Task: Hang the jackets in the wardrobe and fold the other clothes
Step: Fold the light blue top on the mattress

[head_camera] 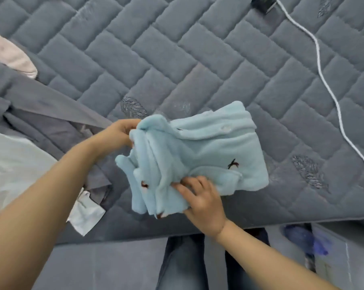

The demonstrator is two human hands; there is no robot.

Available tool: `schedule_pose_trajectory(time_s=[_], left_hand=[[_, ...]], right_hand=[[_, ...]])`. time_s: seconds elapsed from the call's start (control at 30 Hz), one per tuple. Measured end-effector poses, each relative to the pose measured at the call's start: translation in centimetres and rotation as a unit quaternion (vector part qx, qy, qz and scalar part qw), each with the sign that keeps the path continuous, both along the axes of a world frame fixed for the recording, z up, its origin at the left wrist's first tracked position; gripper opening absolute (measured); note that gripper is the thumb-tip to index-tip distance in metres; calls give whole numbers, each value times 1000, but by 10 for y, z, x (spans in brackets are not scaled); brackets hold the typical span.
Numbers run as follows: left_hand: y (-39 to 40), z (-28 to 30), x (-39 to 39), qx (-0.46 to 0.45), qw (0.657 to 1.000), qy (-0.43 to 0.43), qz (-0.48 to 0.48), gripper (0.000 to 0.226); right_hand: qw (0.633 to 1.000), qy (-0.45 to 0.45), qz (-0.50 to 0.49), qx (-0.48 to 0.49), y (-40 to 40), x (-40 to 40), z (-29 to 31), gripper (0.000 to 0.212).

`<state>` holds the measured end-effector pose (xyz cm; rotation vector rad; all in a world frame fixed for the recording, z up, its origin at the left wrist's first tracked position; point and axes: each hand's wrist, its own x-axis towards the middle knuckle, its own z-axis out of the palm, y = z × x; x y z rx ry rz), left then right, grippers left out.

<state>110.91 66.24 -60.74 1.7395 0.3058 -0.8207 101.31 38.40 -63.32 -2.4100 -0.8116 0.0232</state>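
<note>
A light blue fleece garment with small dark embroidered marks lies bunched in folds near the front edge of the grey quilted mattress. My left hand grips its upper left corner, fingers curled into the fabric. My right hand pinches the lower folds at the near edge. Its right half rests on the mattress, while the left half looks lifted.
A heap of grey clothes, a white garment and a pale pink piece lie at the left. A white cable runs down the right side from a dark object. A blue thing sits on the floor.
</note>
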Motion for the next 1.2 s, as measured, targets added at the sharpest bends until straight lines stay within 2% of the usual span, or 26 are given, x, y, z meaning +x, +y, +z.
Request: schedule_pose_trajectory(time_s=[0.07,0.13,0.23,0.3,0.37,0.43,0.5,0.57,0.63,0.73,0.83,0.9,0.97,1.07,1.13,1.2], left_hand=[[7,-20,-17,37,999,19,11,34],[8,-29,-26,48,997,29,44,42],[6,-17,-20,41,988,1,147,39],[-2,1,-10,43,976,-80,200,33],[-22,18,-4,82,967,-203,128,31],[-53,19,-10,164,943,-289,-30,52],[-85,4,-29,275,902,-289,-166,74],[-103,-20,-56,353,863,-284,-223,76],[-101,-43,-75,372,851,-300,-220,69],[-92,-62,-80,362,858,-298,-209,62],[-93,-62,-74,351,869,-284,-204,62],[-95,-54,-68,335,891,-268,-152,62],[-100,-44,-59,327,898,-280,-95,56],[-108,-38,-52,319,872,-360,-94,32],[-109,-35,-56,329,832,-428,-129,37],[-105,-32,-62,329,793,-488,-159,40]], right_hand=[[993,18,63,-97,6,-9,-18,63],[984,38,93,-150,8,-17,-27,67],[978,83,94,-168,7,-22,-25,71],[982,87,94,-137,1,-23,-15,62],[991,68,94,-73,-7,-21,-2,50],[997,30,56,-36,-15,-9,8,48],[998,11,-42,-36,-22,14,8,50],[990,23,-130,-58,-31,41,1,53],[982,64,-147,-96,-38,58,-11,58],[973,104,-113,-172,-44,64,-31,66],[969,107,-100,-197,-45,69,-36,67],[970,104,-92,-199,-47,72,-33,69],[974,97,-82,-187,-49,73,-27,70],[989,47,-76,-120,-56,73,-18,62],[994,1,-63,-88,-62,78,-14,61],[995,-18,-27,-96,-67,86,-11,67]])
